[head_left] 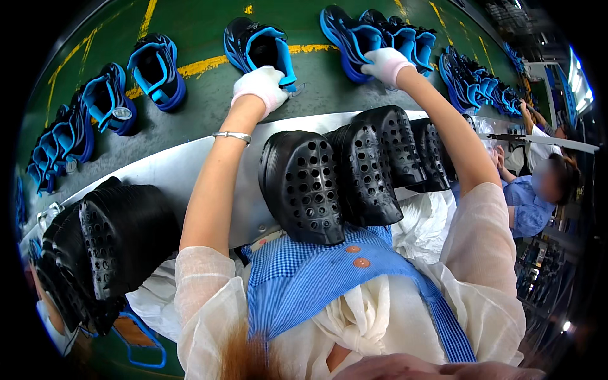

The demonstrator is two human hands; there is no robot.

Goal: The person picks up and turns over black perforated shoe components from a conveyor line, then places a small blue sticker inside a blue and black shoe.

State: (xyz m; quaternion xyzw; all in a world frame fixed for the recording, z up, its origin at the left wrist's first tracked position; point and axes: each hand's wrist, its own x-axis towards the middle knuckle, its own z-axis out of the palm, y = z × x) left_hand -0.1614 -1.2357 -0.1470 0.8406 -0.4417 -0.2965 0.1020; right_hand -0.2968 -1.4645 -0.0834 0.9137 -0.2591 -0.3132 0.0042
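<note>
Both hands wear white gloves with pinkish cuffs. My left hand [259,88] is closed at the heel of a dark blue and black sneaker [244,41] with a bright blue lining, which stands on the green surface. Farther right, my right hand [385,66] is closed on the heel collar of another such sneaker [342,38]. The fingertips of both hands are partly hidden. Between my forearms and my body lie nested stacks of black perforated plastic shoe inserts [310,180], resting along a metal ledge [218,196].
Sneakers of the same kind [158,69] stand in a row to the left, and more [453,76] to the right. Another stack of black inserts [123,234] is at the lower left. At the right edge sits a person in blue [531,209]. Yellow lines [199,65] mark the green surface.
</note>
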